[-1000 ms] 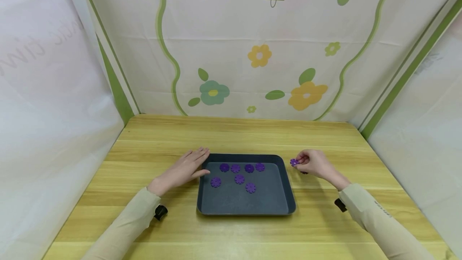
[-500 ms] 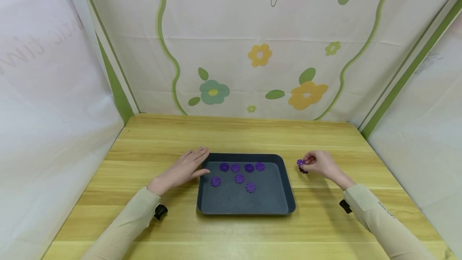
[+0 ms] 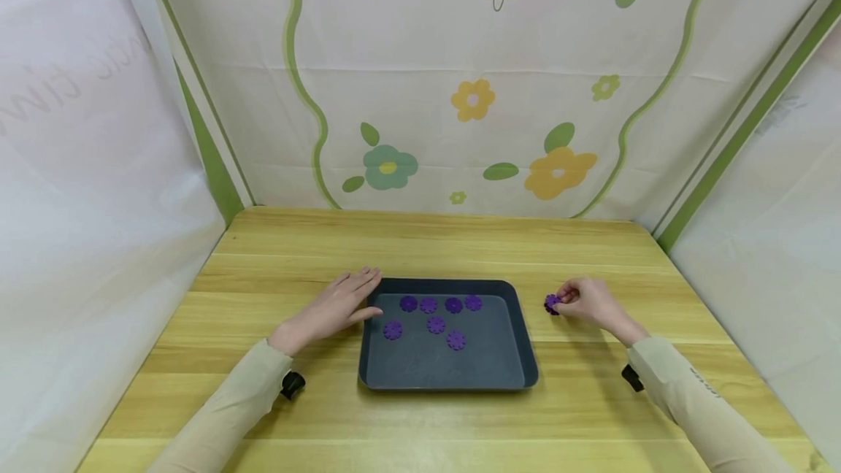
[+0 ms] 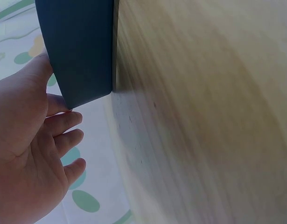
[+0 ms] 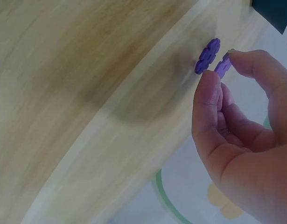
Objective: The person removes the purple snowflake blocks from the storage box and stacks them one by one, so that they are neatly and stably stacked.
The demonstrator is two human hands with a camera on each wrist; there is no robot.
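Note:
My right hand [image 3: 591,305], to the right of the tray, pinches a purple notched plastic disc [image 5: 222,66] between thumb and index finger. A darker purple notched disc [image 5: 208,56] lies on the table just beneath it; the two overlap in the head view. My left hand [image 3: 331,312] rests with straight fingers at the far left corner of the dark grey tray [image 3: 486,367]. The left wrist view shows the tray's outer wall [image 4: 82,51] against the fingers. Inside the tray, several purple discs [image 3: 456,340] lie flat, some along its far side and others nearer the middle.
The wooden table [image 3: 296,429] extends around the tray on all sides. Behind it hangs a white curtain [image 3: 420,93] printed with flowers, and fabric walls [image 3: 85,239] close in the left and right sides.
My right hand has moved slightly right, away from the tray, bringing its purple disc from beside the darker disc to over it. My left hand and the tray have stayed put.

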